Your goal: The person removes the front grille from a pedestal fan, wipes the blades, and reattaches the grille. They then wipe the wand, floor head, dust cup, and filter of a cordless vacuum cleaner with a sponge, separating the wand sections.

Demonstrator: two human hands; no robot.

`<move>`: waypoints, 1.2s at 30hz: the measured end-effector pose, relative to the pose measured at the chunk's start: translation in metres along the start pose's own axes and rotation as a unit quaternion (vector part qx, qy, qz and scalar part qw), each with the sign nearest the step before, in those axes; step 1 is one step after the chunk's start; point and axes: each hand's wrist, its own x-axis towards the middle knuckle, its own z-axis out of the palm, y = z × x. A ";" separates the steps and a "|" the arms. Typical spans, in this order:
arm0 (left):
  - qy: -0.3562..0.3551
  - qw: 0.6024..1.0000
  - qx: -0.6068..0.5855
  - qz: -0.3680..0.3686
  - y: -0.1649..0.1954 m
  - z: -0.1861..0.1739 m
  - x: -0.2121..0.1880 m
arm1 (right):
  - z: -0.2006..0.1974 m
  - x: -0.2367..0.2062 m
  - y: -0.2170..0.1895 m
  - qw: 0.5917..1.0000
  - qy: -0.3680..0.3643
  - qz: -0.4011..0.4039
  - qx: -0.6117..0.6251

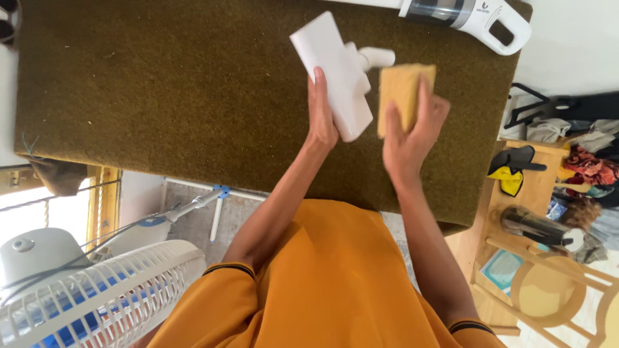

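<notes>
Nozzle (335, 74) — white vacuum head, likely light, stiff and smooth; over brown carpet (161, 96), gripped along its edge by left hand (320, 119). Right hand (409, 135) clasps yellow cloth (400, 93) just beside — soft, best pinched by its edge.

White flat vacuum nozzle head (336, 74), tilted above olive carpet, yellow rectangular sponge (398, 93) upright just beside it

The flat plastic vacuum nozzle (335, 74) is plain white, the square sponge cloth (401, 93) is mustard yellow, and the fuzzy carpet-like table cover (161, 96) is dark olive-brown. The short-sleeved shirt (335, 283) is bright orange with thin black sleeve stripes.
</notes>
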 end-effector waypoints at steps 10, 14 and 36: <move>-0.113 0.980 -0.154 -0.054 -0.004 -0.008 -0.011 | 0.005 -0.017 -0.002 0.983 -0.180 -0.033 0.029; -0.076 0.991 -0.081 -0.076 -0.004 0.002 -0.017 | 0.015 0.014 0.011 0.998 -0.055 -0.011 0.007; -0.143 0.989 0.045 0.018 0.004 -0.016 -0.019 | 0.006 0.017 -0.010 0.989 -0.120 0.006 0.090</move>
